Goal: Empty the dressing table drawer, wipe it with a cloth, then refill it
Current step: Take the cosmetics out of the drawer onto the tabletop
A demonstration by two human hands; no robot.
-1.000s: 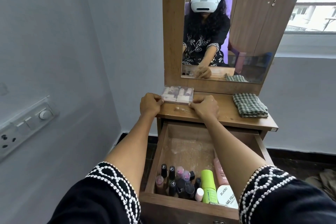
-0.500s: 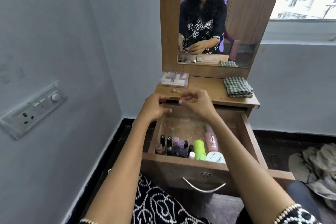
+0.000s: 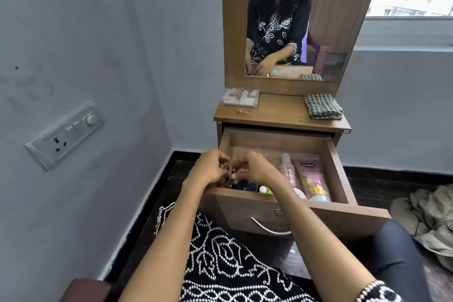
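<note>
Head view, both hands' grip [image 3: 230, 171] closed around small dark bottles [image 3: 232, 173], front-left of open drawer [image 3: 339, 174]

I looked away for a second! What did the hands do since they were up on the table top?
Both hands let go of the clear box on the table top and came down into the open drawer. Now the left hand and right hand are closing around the small dark bottles at its front left. The box, the folded cloth and the pink tubes stayed put.
</note>
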